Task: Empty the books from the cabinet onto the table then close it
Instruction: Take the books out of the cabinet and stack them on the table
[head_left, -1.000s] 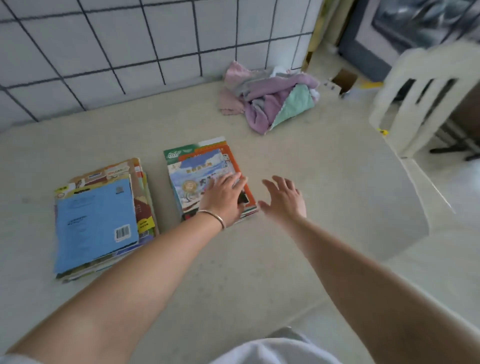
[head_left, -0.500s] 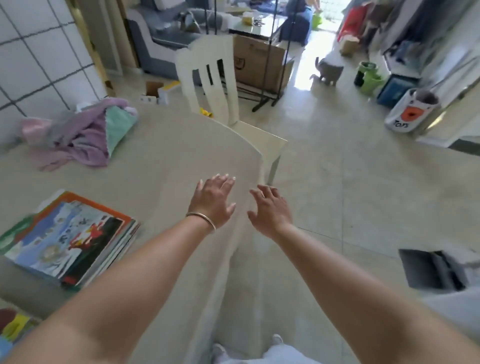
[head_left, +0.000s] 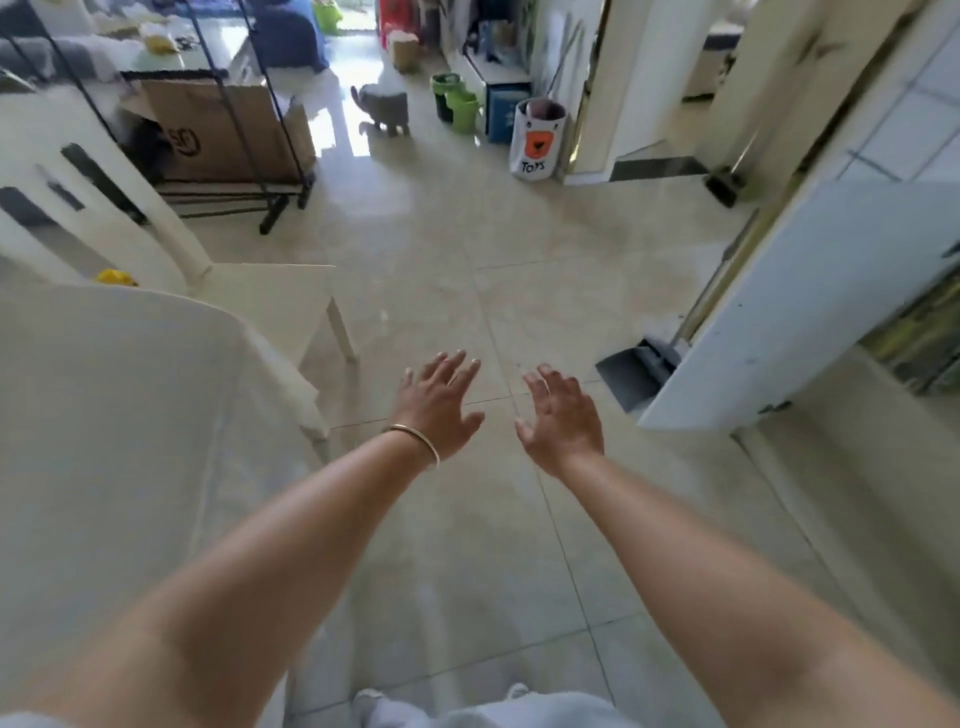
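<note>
Books gone from view; cabinet (head_left: 810, 291) interior blurred.

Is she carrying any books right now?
No, the left hand and right hand both hover over the floor with fingers spread, holding nothing.

Glossy tiled floor (head_left: 457, 249), pale and smooth, throwing back window light. The table (head_left: 104, 415) shows a matt, smooth off-white top. Beside it the chair (head_left: 171, 244) looks like painted wood, satin cream. A thin metal bangle (head_left: 418, 441) gleams on the left wrist. Brown cardboard box (head_left: 223, 130), dull and papery. The toy bin (head_left: 537, 140) looks like soft white cloth. The cabinet door (head_left: 810, 306) is flat, matt white.
</note>
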